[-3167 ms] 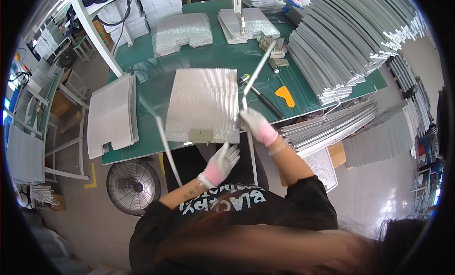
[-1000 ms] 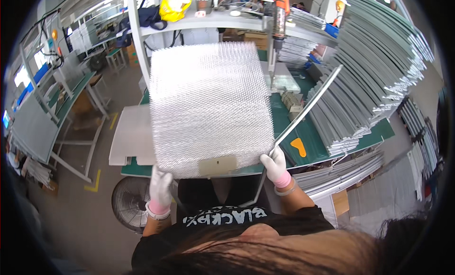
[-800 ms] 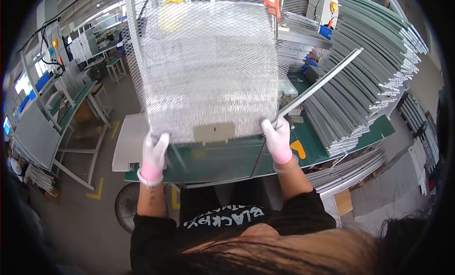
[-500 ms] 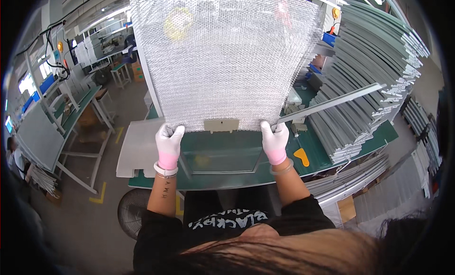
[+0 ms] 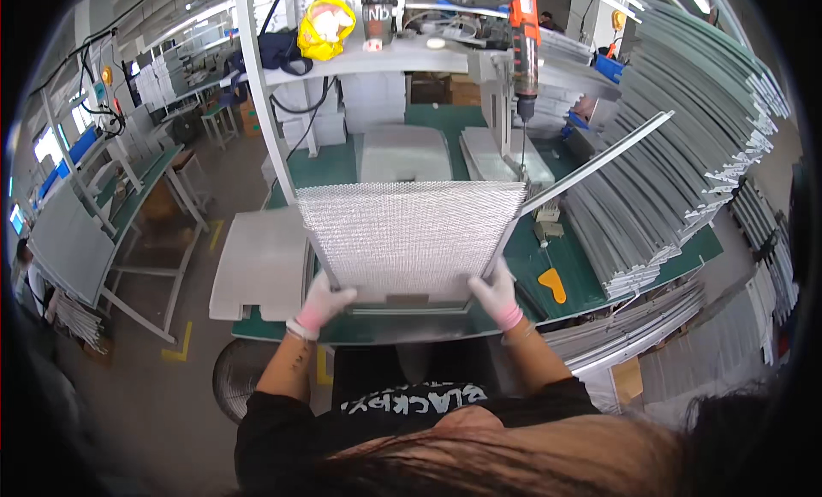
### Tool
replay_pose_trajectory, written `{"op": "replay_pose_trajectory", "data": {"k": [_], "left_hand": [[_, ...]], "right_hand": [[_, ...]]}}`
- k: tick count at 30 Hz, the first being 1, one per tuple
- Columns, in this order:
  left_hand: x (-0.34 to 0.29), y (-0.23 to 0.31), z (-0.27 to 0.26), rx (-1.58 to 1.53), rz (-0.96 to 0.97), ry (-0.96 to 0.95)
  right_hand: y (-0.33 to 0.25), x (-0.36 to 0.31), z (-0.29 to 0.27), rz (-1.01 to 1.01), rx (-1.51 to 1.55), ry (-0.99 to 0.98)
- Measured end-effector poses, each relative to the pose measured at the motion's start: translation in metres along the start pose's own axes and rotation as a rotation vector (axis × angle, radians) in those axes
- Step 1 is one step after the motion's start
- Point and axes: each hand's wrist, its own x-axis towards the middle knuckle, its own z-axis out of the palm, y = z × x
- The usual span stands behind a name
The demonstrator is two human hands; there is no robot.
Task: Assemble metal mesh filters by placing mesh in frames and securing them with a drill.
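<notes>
A silvery metal mesh panel (image 5: 411,232) slants down over a grey rectangular metal frame (image 5: 411,310) on the green worktable. Both my hands wear white gloves with pink cuffs. At the panel's lower left corner is my left hand (image 5: 327,300), its thumb on the mesh and its other fingers partly hidden at the side. My right hand (image 5: 494,295) grips the lower right corner the same way. A dull plate (image 5: 407,300) shows at the mesh's lower edge between them. From the panel's right side, a long pale metal strip (image 5: 604,161) reaches up and outward.
A power screwdriver (image 5: 525,60) hangs point-down beyond the panel. Tall stacks of grey metal strips (image 5: 659,146) fill the right side. A yellow scraper-like piece (image 5: 552,285) lies on the green table (image 5: 591,279). Pale sheets (image 5: 261,266) overhang at left; a fan (image 5: 238,377) stands below.
The mesh panel has come down from nearly upright toward the frame, uncovering the shelf and screwdriver behind. My hands have moved lower and nearer, thumbs now on the mesh.
</notes>
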Motion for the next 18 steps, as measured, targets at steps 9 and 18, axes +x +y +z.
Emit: {"op": "replay_pose_trajectory", "data": {"k": [9,18], "left_hand": [[0.045,0.075,0.012,-0.286,0.332,0.179],[0.029,0.045,0.012,-0.165,0.232,0.239]], "right_hand": [[-0.071,0.054,0.009,-0.078,0.109,0.154],[-0.042,0.038,0.018,0.051,0.064,0.166]]}}
